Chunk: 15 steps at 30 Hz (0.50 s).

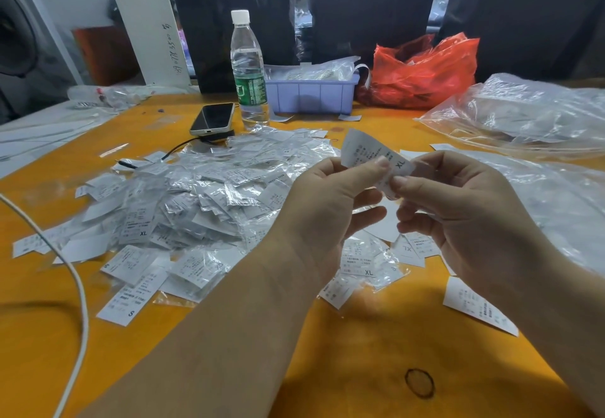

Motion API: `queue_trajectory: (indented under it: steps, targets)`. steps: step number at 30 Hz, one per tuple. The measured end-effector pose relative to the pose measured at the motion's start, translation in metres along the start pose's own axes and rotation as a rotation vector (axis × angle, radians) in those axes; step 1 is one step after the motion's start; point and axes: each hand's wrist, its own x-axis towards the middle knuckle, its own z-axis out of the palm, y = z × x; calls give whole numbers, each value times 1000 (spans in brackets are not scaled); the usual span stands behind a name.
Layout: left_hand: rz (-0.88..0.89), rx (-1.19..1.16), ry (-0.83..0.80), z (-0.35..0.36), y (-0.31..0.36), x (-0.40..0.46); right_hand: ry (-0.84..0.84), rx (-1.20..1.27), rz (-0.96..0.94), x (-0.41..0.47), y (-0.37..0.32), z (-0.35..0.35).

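A white size label (370,152) printed "XL" is held up above the orange table (360,352), curling over at its top. My left hand (330,201) pinches its left part between thumb and forefinger. My right hand (458,208) pinches its lower right edge with thumb and fingertips. A large heap of similar labels in small clear bags (203,201) lies on the table to the left of my hands. More loose labels (370,263) lie under my hands.
A water bottle (248,70), a phone (214,118) on a black charger, a lilac plastic tray (311,93) and a red plastic bag (422,70) stand at the back. Clear plastic bags (530,113) lie right. A white cable (75,273) crosses the left side.
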Motion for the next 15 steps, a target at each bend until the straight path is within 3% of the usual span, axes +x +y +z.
queue_trajectory:
  steps: [7,15]
  targets:
    - [113,69,188,-7,8,2,18,1,14,1,0,0]
    - [91,155,109,-4,4,1,56,25,10,2,1,-2]
